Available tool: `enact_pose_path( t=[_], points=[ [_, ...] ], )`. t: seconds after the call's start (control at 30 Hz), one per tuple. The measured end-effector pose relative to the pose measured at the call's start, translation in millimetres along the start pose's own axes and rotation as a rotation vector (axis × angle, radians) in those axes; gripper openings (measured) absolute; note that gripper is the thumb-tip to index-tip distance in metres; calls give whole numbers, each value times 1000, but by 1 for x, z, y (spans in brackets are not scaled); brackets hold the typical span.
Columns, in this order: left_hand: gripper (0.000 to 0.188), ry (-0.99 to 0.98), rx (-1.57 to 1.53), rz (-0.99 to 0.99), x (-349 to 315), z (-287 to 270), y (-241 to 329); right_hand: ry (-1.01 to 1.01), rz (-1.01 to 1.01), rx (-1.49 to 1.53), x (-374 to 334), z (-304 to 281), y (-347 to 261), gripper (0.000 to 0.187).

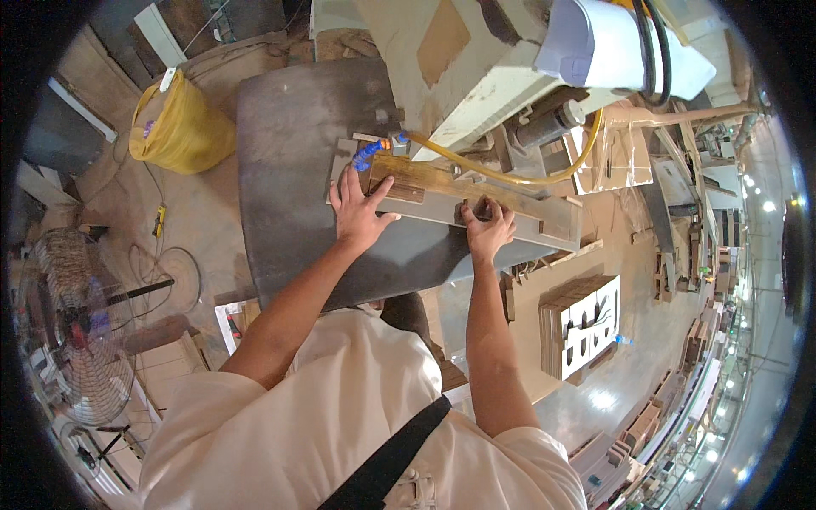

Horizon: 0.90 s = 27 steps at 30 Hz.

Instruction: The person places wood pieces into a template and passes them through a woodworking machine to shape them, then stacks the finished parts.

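Note:
On a dark grey machine table [297,144] lies a long board jig [433,223] with a yellowish wooden strip along its far side. My left hand [361,212] rests at its left end, fingers and thumb spread, against a small brown wooden piece [401,190]. Farther right, my right hand [490,231] presses on the jig with bent fingers. Between thumb and fingers is a dark spot that I cannot make out. A blue segmented nozzle [368,155] points down just beyond my left fingertips.
A white machine arm [493,98] with a yellow hose [544,178] overhangs the table's far side. To the left are a yellow bucket-like bag [183,127] and a caged fan [76,327]. A stack of cut-out panels [580,327] stands at right, near stacked wood.

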<state>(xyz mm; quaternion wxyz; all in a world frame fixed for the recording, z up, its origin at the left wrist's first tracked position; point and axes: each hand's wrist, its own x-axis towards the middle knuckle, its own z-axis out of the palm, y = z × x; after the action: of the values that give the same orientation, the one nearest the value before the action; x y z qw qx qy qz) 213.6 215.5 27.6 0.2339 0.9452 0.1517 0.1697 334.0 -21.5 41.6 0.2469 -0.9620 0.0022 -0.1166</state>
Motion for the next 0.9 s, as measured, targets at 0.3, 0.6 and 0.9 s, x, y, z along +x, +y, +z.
enact_pose_path(
  t=[0.3, 0.6, 0.9],
  points=[
    [78, -123, -51, 82, 14, -12, 7, 0, 97, -41, -29, -21, 15, 63],
    [88, -162, 56, -2, -39, -32, -14, -271, -147, 104, -67, -64, 14, 65],
    [105, -68, 208, -238, -86, -26, 10, -269, -159, 78, 60, -60, 67, 49]
  ],
)
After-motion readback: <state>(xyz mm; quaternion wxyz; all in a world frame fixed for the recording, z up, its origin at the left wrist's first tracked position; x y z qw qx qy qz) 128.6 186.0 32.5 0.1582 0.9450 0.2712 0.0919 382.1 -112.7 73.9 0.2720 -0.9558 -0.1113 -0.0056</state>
